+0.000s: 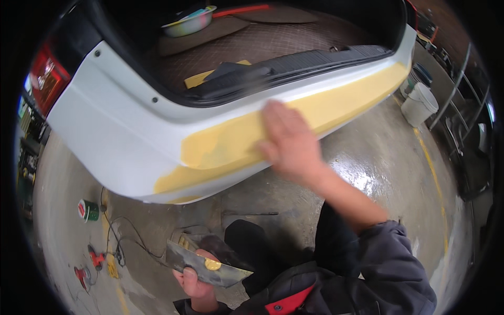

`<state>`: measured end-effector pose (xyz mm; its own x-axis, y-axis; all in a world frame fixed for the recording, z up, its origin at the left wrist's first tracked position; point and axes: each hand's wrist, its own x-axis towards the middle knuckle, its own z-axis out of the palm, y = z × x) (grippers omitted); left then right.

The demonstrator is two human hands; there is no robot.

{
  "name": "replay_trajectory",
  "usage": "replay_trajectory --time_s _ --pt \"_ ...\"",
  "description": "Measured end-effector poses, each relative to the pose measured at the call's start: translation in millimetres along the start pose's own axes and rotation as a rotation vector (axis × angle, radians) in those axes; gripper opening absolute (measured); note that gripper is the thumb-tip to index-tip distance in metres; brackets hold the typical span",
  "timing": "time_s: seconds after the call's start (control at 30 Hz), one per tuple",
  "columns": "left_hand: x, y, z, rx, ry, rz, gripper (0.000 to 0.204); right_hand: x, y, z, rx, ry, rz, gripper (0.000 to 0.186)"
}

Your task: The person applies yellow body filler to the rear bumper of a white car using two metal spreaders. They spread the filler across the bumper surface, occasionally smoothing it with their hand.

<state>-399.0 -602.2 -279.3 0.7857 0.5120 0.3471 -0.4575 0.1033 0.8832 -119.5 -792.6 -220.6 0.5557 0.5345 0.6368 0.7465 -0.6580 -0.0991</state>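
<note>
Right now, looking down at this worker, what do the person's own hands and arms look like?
Both the left hand and the right hand are bare, without gloves. The right sleeve, dark grey and creased, ends near the elbow, leaving the right forearm uncovered, with no watch visible. Motion blurs the right hand's finer details.

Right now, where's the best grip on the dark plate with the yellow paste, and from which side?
Likely the left end of the dark plate, coming from its lower left, pinching across its thickness: it's thin and flat, the yellow paste sits mid-face, and the left hand has its thumb near that end.
</note>
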Motion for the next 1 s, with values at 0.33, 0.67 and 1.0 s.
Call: replay_trajectory --time_s 0.33,0.67,1.0 --pt "27 -16 28 -0.010 -0.046 0.028 0.044 8 0 5 0.220 0.038 -0.134 0.066" --pt "-9 -13 60 0.161 0.117 -0.013 0.051 -53 229 -24 -0.171 0.145 0.180 0.042" --pt "-57 14 85 0.184 0.253 -0.036 0.052 -18 4 8 0.267 0.032 -0.235 0.078"
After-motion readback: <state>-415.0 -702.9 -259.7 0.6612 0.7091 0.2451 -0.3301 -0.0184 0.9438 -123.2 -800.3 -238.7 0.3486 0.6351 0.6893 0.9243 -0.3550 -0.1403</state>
